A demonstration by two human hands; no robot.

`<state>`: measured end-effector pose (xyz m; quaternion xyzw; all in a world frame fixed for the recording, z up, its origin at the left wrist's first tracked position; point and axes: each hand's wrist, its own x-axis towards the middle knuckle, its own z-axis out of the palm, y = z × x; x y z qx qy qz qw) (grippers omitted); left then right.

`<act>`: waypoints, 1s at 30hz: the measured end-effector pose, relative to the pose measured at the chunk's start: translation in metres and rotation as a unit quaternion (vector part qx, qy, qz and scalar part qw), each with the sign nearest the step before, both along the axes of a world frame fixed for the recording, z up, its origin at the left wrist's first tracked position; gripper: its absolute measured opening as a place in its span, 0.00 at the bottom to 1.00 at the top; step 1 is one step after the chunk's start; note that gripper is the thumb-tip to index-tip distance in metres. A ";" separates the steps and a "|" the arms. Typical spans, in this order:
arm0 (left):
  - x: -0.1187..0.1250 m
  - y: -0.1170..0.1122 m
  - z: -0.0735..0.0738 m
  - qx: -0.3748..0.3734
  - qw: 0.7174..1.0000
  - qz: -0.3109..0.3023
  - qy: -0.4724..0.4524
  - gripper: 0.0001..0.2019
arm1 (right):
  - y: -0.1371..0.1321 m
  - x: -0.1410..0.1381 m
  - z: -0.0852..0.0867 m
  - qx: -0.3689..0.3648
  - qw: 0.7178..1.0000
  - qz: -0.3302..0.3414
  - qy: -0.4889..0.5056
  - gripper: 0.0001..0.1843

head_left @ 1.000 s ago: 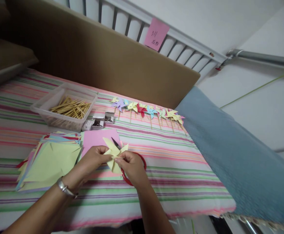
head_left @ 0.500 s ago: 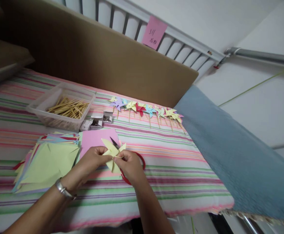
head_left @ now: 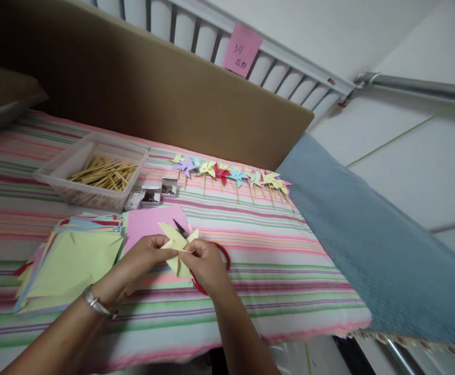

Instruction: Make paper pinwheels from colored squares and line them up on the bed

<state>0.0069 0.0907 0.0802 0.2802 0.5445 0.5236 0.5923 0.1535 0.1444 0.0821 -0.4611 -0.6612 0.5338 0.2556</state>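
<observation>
Between both hands is a pale yellow paper pinwheel point(head_left: 175, 240) with its blades folded in. My left hand point(head_left: 149, 256) pinches it from the left with thumb and fingers near the centre. From the right, my right hand point(head_left: 206, 261) pinches the same pinwheel close to its middle; whether a pin is between those fingertips I cannot tell. Below the pinwheel lie scissors point(head_left: 226, 255) with red handles and dark blades, partly hidden by the right hand and the paper. A pink paper sheet point(head_left: 153, 220) lies flat behind the left hand.
Cut paper squares point(head_left: 71, 260) are stacked at left. Behind them stand a clear plastic box point(head_left: 95, 200) of wooden sticks and small boxes point(head_left: 151, 195) of dark pins. Finished pinwheels point(head_left: 237, 176) line the back by a cardboard panel point(head_left: 173, 94). A striped cloth point(head_left: 290, 291) covers the table.
The whole view has shifted slightly, so things sit a little further left. Both hands keep their pinch on the pinwheel, with hardly any other movement.
</observation>
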 end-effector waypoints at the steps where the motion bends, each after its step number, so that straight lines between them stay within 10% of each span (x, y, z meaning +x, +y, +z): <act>1: -0.001 0.000 -0.002 0.004 1.000 -0.016 -0.010 0.07 | 0.000 0.000 0.000 0.002 1.000 0.003 0.000 0.07; 7: -0.004 0.000 -0.001 0.000 0.999 -0.024 -0.048 0.05 | -0.003 -0.001 0.003 -0.013 0.999 0.006 0.039 0.04; 14: -0.005 0.003 0.000 0.038 0.995 0.070 -0.067 0.04 | -0.002 -0.008 -0.002 -0.055 0.973 -0.076 0.210 0.27; 30: 0.011 -0.002 0.010 0.065 0.993 0.076 -0.064 0.05 | -0.006 -0.015 -0.011 -0.123 0.970 -0.022 0.209 0.22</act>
